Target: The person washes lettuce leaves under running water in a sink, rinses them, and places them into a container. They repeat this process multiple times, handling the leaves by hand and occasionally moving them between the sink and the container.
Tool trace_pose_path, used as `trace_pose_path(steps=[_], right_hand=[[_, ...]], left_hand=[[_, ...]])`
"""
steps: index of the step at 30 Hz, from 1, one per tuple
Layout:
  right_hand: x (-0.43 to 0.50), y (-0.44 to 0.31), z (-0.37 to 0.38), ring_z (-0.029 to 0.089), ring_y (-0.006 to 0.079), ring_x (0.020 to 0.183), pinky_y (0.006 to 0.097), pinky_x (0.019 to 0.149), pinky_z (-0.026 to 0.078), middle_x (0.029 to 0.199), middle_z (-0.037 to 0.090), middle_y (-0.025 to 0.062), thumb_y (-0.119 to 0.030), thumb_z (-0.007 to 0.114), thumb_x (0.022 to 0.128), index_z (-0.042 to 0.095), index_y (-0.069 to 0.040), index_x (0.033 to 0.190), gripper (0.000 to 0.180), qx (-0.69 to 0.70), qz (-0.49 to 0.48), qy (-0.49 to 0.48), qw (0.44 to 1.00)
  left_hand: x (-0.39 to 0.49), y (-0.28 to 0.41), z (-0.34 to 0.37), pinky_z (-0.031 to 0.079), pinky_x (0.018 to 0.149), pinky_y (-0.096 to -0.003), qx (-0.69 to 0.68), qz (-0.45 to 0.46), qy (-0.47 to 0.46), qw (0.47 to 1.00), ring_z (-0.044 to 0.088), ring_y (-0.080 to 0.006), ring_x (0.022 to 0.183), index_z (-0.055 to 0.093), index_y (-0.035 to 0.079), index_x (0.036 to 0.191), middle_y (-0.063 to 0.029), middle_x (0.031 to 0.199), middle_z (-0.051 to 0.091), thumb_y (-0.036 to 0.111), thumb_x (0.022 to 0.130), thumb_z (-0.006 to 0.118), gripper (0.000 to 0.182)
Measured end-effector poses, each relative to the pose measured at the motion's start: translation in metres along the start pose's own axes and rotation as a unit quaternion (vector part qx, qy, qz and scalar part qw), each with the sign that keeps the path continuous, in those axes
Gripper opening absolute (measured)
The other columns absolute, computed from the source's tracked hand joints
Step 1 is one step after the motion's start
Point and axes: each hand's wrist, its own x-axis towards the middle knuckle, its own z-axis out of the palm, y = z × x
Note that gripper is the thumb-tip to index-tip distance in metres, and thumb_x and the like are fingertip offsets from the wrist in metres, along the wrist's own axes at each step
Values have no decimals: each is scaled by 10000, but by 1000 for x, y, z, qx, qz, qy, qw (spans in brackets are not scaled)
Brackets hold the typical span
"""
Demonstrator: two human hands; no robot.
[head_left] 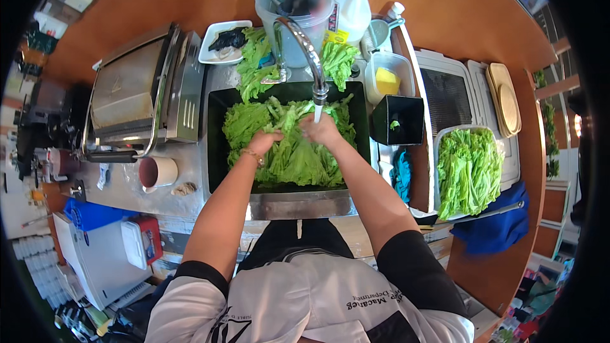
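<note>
A heap of green leaf lettuce (305, 164) fills much of the dark sink basin (217, 152) in front of me. My left hand (263, 143) grips leaves at the heap's left middle, its fingers partly hidden among them. Water runs from the curved chrome faucet (310, 52) onto my right hand (320, 128), which is at the upper part of the heap. That hand is blurred, so its hold on the leaves is unclear. Behind the basin, more loose lettuce lies left (255, 64) and right (338, 62) of the faucet.
Left of the sink stand a panini press (131, 85) and a mug (164, 172). A plastic bucket (290, 24) and white jug (353, 9) stand behind the faucet. At right are a sponge container (391, 74), black bin (398, 121), wooden divider (421, 152) and lettuce-filled tub (469, 171).
</note>
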Motion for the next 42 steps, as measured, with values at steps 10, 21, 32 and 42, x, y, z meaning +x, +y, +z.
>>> trace_pose_path(steps=[10, 21, 32, 42], right_hand=[[-42, -67, -64, 631, 116, 747, 262, 717, 520, 859, 669, 67, -97, 632, 891, 656, 39, 964, 157, 114, -165, 11, 980], [-50, -6, -62, 661, 264, 795, 377, 737, 497, 835, 678, 183, -199, 728, 797, 666, 5, 975, 278, -112, -134, 76, 982], [-19, 0, -23, 651, 354, 789, 429, 732, 506, 831, 662, 215, -199, 689, 774, 660, -10, 952, 261, -261, -187, 6, 947], [3, 61, 22, 650, 345, 971, 402, 857, 517, 1039, 670, 205, -252, 699, 796, 671, 3, 1013, 336, -371, 49, 31, 927]], left_hand=[[-3, 74, 37, 458, 873, -330, -165, 38, -134, 976, 607, -184, 963, 617, 51, 1135, -67, 1069, 648, 272, 873, 665, 346], [-32, 128, 71, 497, 725, -398, 365, 357, 26, 859, 652, -334, 796, 692, 32, 999, -192, 851, 670, 204, 804, 706, 261], [-43, 112, 42, 490, 842, -395, 260, 436, 1, 861, 627, -358, 967, 565, 39, 1211, -196, 1063, 649, 23, 828, 603, 385], [-30, 103, 55, 501, 823, -411, 308, 406, -61, 858, 638, -351, 923, 553, 51, 1216, -211, 1072, 642, 48, 855, 595, 364]])
